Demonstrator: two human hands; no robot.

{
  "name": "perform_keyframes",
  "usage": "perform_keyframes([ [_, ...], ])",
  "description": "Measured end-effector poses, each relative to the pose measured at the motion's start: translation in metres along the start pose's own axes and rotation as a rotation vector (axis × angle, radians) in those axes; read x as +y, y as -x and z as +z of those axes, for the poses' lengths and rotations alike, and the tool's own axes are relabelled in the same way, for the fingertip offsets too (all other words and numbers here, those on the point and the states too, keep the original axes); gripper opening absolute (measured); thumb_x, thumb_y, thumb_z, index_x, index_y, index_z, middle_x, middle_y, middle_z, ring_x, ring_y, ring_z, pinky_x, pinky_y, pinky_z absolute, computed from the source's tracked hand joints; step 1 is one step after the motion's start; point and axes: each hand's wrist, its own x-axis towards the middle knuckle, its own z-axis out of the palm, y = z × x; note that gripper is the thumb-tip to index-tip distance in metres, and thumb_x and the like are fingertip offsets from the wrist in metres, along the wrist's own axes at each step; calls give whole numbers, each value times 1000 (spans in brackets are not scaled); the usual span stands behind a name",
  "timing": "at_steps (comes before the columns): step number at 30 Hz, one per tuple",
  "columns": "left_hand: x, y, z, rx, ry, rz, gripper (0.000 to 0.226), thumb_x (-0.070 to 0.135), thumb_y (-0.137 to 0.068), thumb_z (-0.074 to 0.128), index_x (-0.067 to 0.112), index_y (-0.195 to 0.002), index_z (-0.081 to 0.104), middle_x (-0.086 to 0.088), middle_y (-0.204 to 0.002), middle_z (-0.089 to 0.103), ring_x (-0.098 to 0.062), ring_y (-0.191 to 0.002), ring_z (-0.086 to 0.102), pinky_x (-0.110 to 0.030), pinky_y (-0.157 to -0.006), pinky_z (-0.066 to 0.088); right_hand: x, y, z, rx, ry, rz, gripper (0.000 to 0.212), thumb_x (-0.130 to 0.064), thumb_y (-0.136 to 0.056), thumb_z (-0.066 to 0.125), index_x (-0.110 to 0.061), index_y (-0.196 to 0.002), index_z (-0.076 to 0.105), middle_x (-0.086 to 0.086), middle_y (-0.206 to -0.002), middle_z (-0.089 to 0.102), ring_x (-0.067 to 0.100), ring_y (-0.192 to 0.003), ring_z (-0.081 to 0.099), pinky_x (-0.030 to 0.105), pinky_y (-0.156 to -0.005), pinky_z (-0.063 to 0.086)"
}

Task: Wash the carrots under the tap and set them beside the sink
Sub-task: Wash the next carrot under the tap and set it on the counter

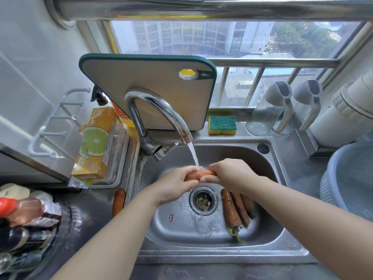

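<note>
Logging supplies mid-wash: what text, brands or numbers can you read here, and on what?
Nothing reads clearly.
Yellow boxes: print too blurred.
Orange bottle: label blurred.
Sink rim: stamped marks, unreadable.
Red sticker in sink: too small.
Bottles at left: labels blurred.

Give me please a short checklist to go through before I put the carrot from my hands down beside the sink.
1. Grip: left hand and right hand both hold the orange carrot: ok.
2. Rinsing: the water stream from the curved chrome tap lands on it: ok.
3. Clean all round: cannot tell; the hands cover most of it.
4. Landing spot: the dark wet counter left of the steel sink shows room beside the one carrot lying there: ok.
5. All carrots washed: not ok; several darker carrots lie in the basin, right of the round drain strainer.
</note>
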Motion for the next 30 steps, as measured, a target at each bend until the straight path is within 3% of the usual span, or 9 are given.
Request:
perform_keyframes([
  [3,4,-4,3,89,-268,98,37,18,-91,56,30,-126,54,5,-116,59,-14,-109,56,-34,-96,44,8,-4,3,-141,-358,60,55,-65,-86,43,-19,-56,45,-4,-52,42,14,-52,40,31,-53,33],
  [7,4,-3,11,181,-534,163,31,31,-93,54,30,-123,48,6,-115,53,-18,-105,55,-37,-87,46,11,-2,-2,-276,-610,141,62,-64,-89,38,-15,-53,45,-1,-49,41,14,-45,38,24,-52,36],
  [11,0,-5,16,115,-421,107,18,45,-92,51,28,-98,49,7,-94,58,-18,-90,57,-36,-79,47,12,-2,-11,-131,-211,17,55,-66,-83,43,-16,-61,50,-3,-54,48,16,-54,46,28,-52,36],
  [15,-1,-11,13,-30,-58,62,24,44,-91,53,30,-72,47,14,-68,45,-8,-65,43,-29,-64,35,18,3,-13,54,44,-116,53,-71,-79,39,-20,-72,47,-5,-58,46,22,-64,51,30,-54,32],
  [17,3,-9,9,-123,72,38,28,49,-90,53,27,-74,49,9,-64,41,-10,-59,37,-29,-58,31,22,4,-11,155,109,-202,52,-73,-79,33,-23,-72,45,-2,-63,56,26,-66,58,29,-57,36],
  [20,11,-4,3,-222,323,-103,45,61,-84,43,17,-88,53,6,-60,37,-9,-51,29,-21,-47,26,32,1,-3,368,231,-396,61,-72,-84,24,-20,-64,49,-4,-54,57,21,-46,55,22,-55,39],
  [23,15,0,-2,-295,514,-250,49,59,-90,34,15,-95,55,7,-58,33,-6,-49,22,-17,-45,21,34,2,-2,406,294,-489,59,-63,-91,24,-18,-74,59,-7,-61,59,17,-53,58,27,-58,47],
  [27,19,-4,1,-166,531,-305,52,62,-93,29,17,-94,56,8,-53,32,-5,-44,21,-15,-41,19,23,2,-1,430,376,-438,46,-50,-92,33,-20,-100,66,-4,-76,62,19,-62,59,32,-59,49],
  [30,22,-7,6,-85,456,-216,45,55,-96,30,19,-82,52,6,-55,32,-6,-45,24,-18,-43,20,12,3,-5,360,383,-354,49,-54,-87,32,-17,-93,62,0,-75,62,23,-63,61,33,-55,44],
])
